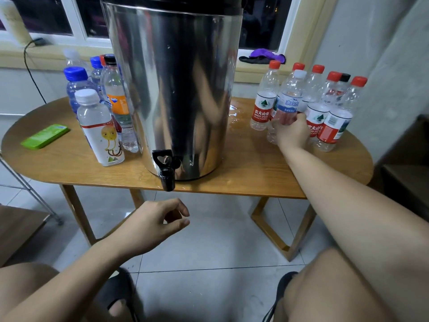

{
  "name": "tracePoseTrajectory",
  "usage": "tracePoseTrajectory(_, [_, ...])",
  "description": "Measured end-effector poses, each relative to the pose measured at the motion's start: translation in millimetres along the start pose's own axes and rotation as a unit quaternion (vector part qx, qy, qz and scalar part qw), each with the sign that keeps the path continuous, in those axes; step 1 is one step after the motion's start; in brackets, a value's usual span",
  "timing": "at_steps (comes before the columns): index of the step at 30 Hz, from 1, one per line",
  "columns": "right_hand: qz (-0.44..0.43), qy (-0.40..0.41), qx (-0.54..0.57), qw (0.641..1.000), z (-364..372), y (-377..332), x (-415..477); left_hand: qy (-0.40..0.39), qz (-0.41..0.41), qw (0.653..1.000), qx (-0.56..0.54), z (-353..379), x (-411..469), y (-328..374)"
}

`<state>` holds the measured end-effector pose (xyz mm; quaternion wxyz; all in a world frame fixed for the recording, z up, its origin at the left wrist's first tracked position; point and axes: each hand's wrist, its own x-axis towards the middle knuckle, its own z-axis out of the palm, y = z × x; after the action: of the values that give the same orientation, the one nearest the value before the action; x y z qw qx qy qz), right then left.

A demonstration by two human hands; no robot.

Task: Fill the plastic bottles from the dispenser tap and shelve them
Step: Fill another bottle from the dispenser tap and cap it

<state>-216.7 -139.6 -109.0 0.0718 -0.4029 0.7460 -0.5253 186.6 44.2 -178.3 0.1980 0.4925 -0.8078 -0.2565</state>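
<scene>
**Right hand [292, 133] on white-capped bottle [290, 101], left hand [151, 225] idle**

I see mixed bottles [99, 126] standing on the table [58, 168], then the steel dispenser [176, 89]. Left fingers are loosely curled and empty below its tap [165, 169]. Right fingers grip the bottle among red-capped bottles [334, 119] at the table's right end.
</scene>
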Motion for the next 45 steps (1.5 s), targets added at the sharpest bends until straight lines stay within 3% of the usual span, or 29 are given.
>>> tracePoseTrajectory(8, [-0.067, -0.115, 0.099, 0.986, -56, -29, -90, 0.021, -0.003, 0.999, -0.037, -9, -8, 14])
tracePoseTrajectory(17, [-0.093, -0.294, 0.173, 0.936, -102, -31, -223, 0.029, 0.003, 0.995, -0.091, -14, -14, 30])
tracePoseTrajectory(23, [-0.106, -0.406, 0.072, 0.905, -83, 9, -279, -0.008, 0.017, 0.987, -0.159, -16, -18, 33])
tracePoseTrajectory(29, [-0.123, -0.539, -0.021, 0.833, -69, 21, -302, -0.038, -0.006, 0.973, -0.228, -14, -20, 34])
tracePoseTrajectory(33, [-0.147, -0.559, -0.062, 0.814, -63, 25, -299, -0.019, -0.014, 0.965, -0.260, -16, -21, 41])
tracePoseTrajectory(39, [-0.140, -0.539, 0.012, 0.830, -66, 18, -296, -0.019, -0.014, 0.963, -0.267, -10, -24, 47])
tracePoseTrajectory(45, [-0.173, -0.510, -0.028, 0.842, -68, 20, -279, 0.029, 0.002, 0.971, -0.236, -18, -23, 43])
